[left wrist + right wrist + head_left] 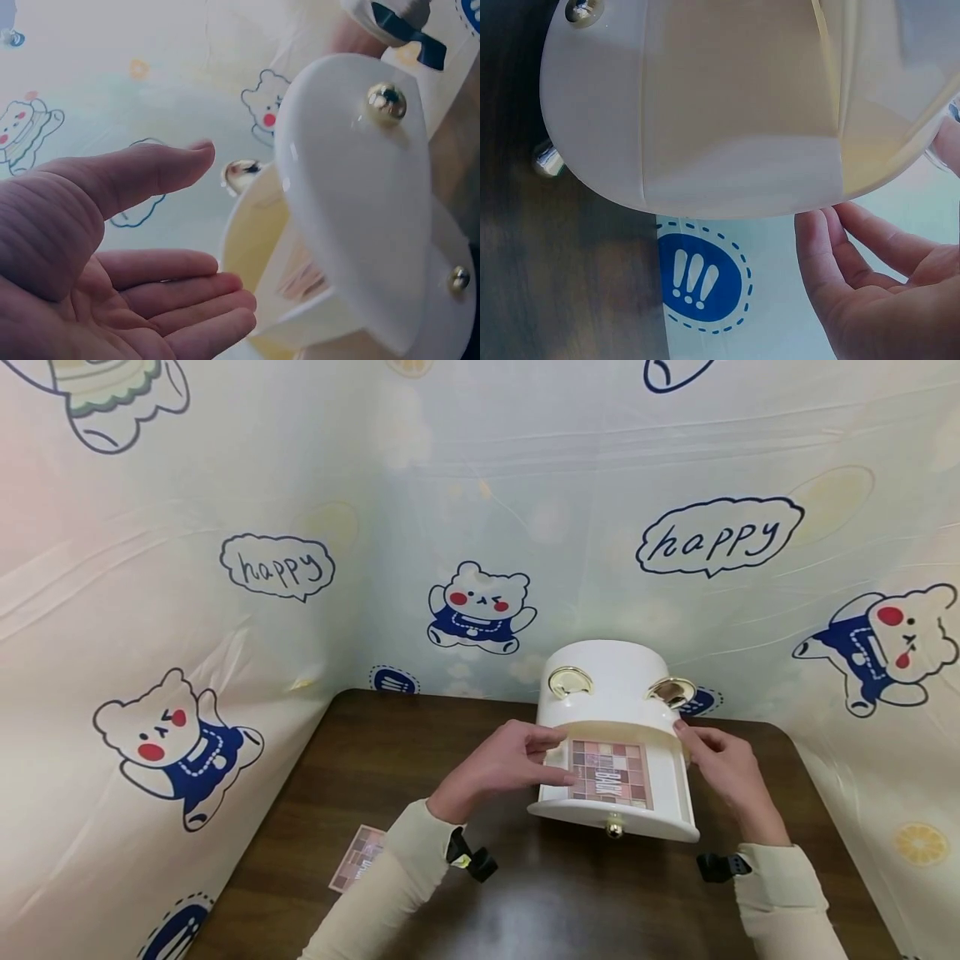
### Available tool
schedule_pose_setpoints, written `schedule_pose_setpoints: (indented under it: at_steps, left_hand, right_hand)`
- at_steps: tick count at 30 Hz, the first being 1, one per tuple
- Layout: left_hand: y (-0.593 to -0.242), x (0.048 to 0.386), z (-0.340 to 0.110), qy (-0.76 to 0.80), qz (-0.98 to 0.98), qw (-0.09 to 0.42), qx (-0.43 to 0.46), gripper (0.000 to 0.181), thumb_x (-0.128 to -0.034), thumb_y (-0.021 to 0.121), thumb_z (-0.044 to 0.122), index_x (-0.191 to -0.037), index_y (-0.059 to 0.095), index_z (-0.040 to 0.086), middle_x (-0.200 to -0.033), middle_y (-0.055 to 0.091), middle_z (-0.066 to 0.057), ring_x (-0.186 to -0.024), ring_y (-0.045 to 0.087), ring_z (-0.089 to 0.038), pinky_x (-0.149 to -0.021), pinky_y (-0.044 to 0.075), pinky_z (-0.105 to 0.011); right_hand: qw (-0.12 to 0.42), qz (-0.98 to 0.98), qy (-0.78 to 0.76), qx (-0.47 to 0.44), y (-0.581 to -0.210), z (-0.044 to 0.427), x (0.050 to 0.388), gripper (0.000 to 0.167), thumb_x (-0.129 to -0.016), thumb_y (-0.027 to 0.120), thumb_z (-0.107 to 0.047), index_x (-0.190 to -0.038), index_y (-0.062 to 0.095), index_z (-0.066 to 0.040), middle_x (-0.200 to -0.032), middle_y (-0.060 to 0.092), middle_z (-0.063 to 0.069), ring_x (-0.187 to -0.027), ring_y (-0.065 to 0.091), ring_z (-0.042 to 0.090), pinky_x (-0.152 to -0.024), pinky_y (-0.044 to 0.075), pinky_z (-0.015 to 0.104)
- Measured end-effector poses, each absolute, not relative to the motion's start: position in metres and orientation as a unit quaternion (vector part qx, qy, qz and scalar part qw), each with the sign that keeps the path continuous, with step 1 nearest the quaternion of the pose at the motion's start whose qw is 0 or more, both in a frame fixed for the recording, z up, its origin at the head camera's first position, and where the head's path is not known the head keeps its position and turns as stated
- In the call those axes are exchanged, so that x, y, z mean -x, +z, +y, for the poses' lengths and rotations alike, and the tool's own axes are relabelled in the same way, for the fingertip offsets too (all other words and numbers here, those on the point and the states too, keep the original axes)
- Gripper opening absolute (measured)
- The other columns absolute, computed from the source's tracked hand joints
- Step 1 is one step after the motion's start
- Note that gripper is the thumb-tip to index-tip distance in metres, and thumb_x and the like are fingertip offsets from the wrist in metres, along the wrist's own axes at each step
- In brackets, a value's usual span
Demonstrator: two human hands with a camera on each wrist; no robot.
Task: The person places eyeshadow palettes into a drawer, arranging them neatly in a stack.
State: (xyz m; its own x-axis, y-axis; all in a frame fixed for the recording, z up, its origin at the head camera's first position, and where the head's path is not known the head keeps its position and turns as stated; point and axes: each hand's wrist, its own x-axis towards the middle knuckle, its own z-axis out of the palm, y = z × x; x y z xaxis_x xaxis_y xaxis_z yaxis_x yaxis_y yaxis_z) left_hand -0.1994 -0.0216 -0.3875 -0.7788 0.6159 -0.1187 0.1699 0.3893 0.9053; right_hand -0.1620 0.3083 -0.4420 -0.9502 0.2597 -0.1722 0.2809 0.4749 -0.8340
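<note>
A white round-topped storage box (603,672) stands at the back of the table with its drawer (671,777) pulled out. Inside the drawer lies a pink eyeshadow palette (609,772). My left hand (504,764) is at the drawer's left side, thumb and fingers spread apart and holding nothing; in the head view the thumb overlaps the palette's edge. Against the box's right side, my right hand (727,768) touches with its fingertips. The right wrist view shows those fingers (817,232) at the box's wall, part of the hand cut off by the frame.
A second palette (358,860) lies on the dark wooden table (420,752) at the left, partly behind the left sleeve. Two gold ornaments (570,682) sit on the box's upper front. The drawer's front carries a gold knob (615,829). Printed cloth (480,485) surrounds the table.
</note>
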Motion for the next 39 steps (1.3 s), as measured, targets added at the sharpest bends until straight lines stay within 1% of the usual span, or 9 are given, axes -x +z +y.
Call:
schedule_pose_setpoints:
  at_steps: [3, 7, 10, 12, 16, 19, 25, 36, 39]
  left_hand:
    - [-0.385, 0.199, -0.031, 0.491, 0.813, 0.211, -0.233, 0.066, -0.0788, 0.088, 0.030, -0.136, 0.064, 0.007, -0.133, 0.064, -0.005, -0.116, 0.063, -0.024, -0.096, 0.053, -0.037]
    - [-0.383, 0.201, -0.047, 0.484, 0.817, 0.190, -0.250, 0.069, -0.0738, 0.092, 0.026, -0.134, 0.065, 0.009, -0.133, 0.064, -0.004, -0.119, 0.061, -0.021, -0.099, 0.051, -0.038]
    - [-0.381, 0.200, -0.059, 0.472, 0.817, 0.178, -0.280, 0.075, -0.0697, 0.095, 0.025, -0.136, 0.063, 0.010, -0.136, 0.062, -0.004, -0.122, 0.059, -0.019, -0.103, 0.048, -0.039]
    - [-0.380, 0.199, -0.067, 0.461, 0.820, 0.174, -0.290, 0.079, -0.0676, 0.096, 0.028, -0.137, 0.062, 0.012, -0.137, 0.061, -0.002, -0.125, 0.057, -0.020, -0.104, 0.047, -0.040]
    - [-0.380, 0.198, -0.080, 0.442, 0.827, 0.168, -0.303, 0.083, -0.0658, 0.096, 0.029, -0.139, 0.059, 0.012, -0.140, 0.058, 0.000, -0.129, 0.055, -0.022, -0.105, 0.045, -0.041]
    - [-0.385, 0.199, -0.089, 0.415, 0.841, 0.148, -0.312, 0.086, -0.0648, 0.096, 0.031, -0.140, 0.058, 0.014, -0.142, 0.056, 0.000, -0.131, 0.053, -0.021, -0.106, 0.044, -0.043]
    - [-0.398, 0.203, -0.108, 0.364, 0.873, 0.125, -0.300, 0.092, -0.0613, 0.097, 0.040, -0.141, 0.057, 0.019, -0.146, 0.052, 0.002, -0.133, 0.048, -0.021, -0.106, 0.043, -0.053]
    - [-0.429, 0.195, -0.150, 0.366, 0.882, 0.120, -0.270, 0.093, -0.0607, 0.098, 0.037, -0.141, 0.057, 0.017, -0.145, 0.052, -0.005, -0.133, 0.047, -0.030, -0.107, 0.040, -0.058]
    - [-0.434, 0.192, -0.163, 0.365, 0.888, 0.121, -0.252, 0.093, -0.0592, 0.099, 0.035, -0.141, 0.057, 0.018, -0.145, 0.052, -0.005, -0.133, 0.047, -0.031, -0.106, 0.040, -0.059]
  right_hand:
    - [0.013, 0.858, -0.489, -0.157, -0.441, 0.308, 0.161, 0.092, -0.092, 0.047, -0.073, -0.145, 0.048, 0.003, -0.136, 0.051, 0.029, -0.112, 0.052, 0.041, -0.090, 0.050, 0.053]
    - [0.015, 0.856, -0.493, -0.157, -0.441, 0.308, 0.161, 0.092, -0.092, 0.047, -0.073, -0.145, 0.047, 0.003, -0.137, 0.050, 0.029, -0.112, 0.051, 0.041, -0.092, 0.049, 0.057]
    - [0.016, 0.856, -0.493, -0.156, -0.441, 0.308, 0.161, 0.092, -0.092, 0.047, -0.072, -0.145, 0.047, 0.003, -0.136, 0.050, 0.029, -0.112, 0.051, 0.041, -0.093, 0.048, 0.056]
    - [0.016, 0.856, -0.493, -0.155, -0.441, 0.309, 0.160, 0.091, -0.093, 0.047, -0.072, -0.146, 0.047, 0.003, -0.136, 0.050, 0.029, -0.112, 0.051, 0.041, -0.092, 0.049, 0.056]
    - [0.016, 0.858, -0.491, -0.153, -0.441, 0.309, 0.161, 0.091, -0.093, 0.047, -0.071, -0.145, 0.046, 0.003, -0.136, 0.050, 0.029, -0.111, 0.052, 0.041, -0.090, 0.050, 0.054]
    - [0.014, 0.859, -0.488, -0.151, -0.440, 0.309, 0.162, 0.090, -0.094, 0.047, -0.071, -0.145, 0.047, 0.004, -0.135, 0.051, 0.029, -0.110, 0.052, 0.040, -0.089, 0.050, 0.052]
    - [0.016, 0.862, -0.484, -0.149, -0.441, 0.309, 0.162, 0.089, -0.095, 0.047, -0.069, -0.144, 0.047, 0.005, -0.133, 0.053, 0.029, -0.109, 0.053, 0.039, -0.087, 0.049, 0.049]
    - [0.017, 0.859, -0.489, -0.151, -0.442, 0.309, 0.162, 0.090, -0.094, 0.047, -0.070, -0.145, 0.047, 0.004, -0.133, 0.052, 0.029, -0.109, 0.053, 0.039, -0.090, 0.049, 0.052]
    - [0.019, 0.860, -0.488, -0.150, -0.442, 0.310, 0.162, 0.090, -0.094, 0.047, -0.070, -0.144, 0.047, 0.004, -0.133, 0.052, 0.028, -0.109, 0.053, 0.038, -0.088, 0.049, 0.050]
